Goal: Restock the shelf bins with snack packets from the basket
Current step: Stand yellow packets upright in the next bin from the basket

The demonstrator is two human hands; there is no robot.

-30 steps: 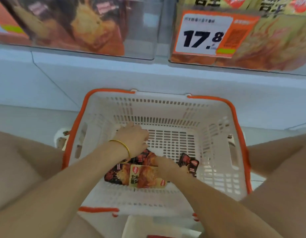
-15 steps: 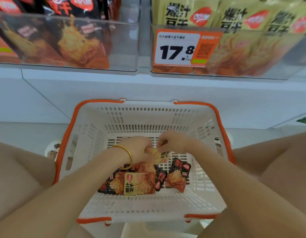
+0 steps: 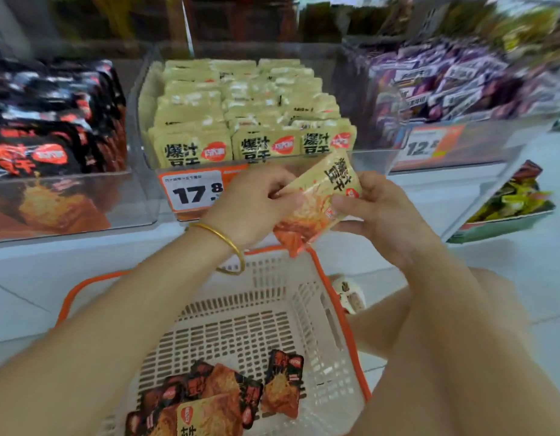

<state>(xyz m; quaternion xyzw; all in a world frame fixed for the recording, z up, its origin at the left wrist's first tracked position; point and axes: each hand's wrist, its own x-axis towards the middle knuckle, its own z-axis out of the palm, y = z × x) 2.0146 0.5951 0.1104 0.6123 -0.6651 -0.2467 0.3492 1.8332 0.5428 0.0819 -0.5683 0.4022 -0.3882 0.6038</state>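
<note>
Mid-restock: left hand [image 3: 253, 202] & right hand [image 3: 376, 212] both pinch a beige packet [image 3: 319, 199] just before the beige bin [image 3: 370, 160]. Next, I'd judge: lift over front wall, slot w/ matching packs.

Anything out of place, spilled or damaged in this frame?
Nothing stands out. The left hand and right hand hold a beige packet, tilted, before the bin of matching packets; the other packets lie inside the basket, none spilled.
</note>
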